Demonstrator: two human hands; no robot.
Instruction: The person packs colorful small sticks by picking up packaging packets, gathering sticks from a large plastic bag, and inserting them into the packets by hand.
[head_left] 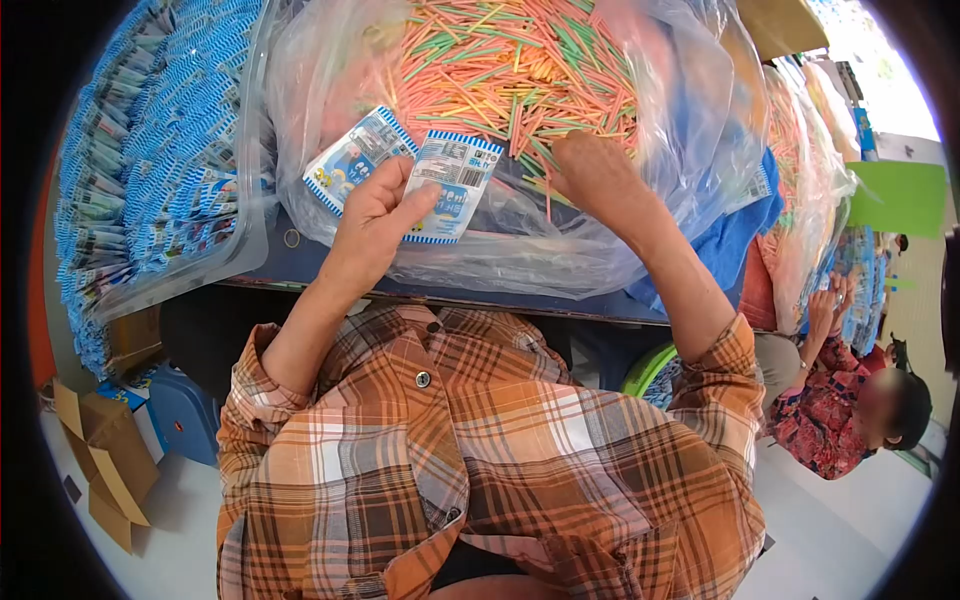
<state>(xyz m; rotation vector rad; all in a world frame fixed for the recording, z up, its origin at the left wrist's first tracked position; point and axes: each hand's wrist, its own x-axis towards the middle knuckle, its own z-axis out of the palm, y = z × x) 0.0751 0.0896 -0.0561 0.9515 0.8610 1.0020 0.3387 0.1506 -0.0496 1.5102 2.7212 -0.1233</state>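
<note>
My left hand is closed on small blue-and-white printed packets, fanned out, with the thumb lying across the front packet. Another packet sticks out to the left behind the fingers. Over a large heap of thin pink, green and yellow sticks, my right hand has its fingers bent down at the near edge of the pile. Its fingertips are turned away, and a few sticks show just beside them; whether it grips any is hidden. The heap lies in a wide, clear plastic bag spread on the table.
A clear plastic bin at left holds many blue-striped packets. A rubber band lies on the dark table. Blue cloth is bunched at right. Another person works at far right. An open cardboard box stands on the floor.
</note>
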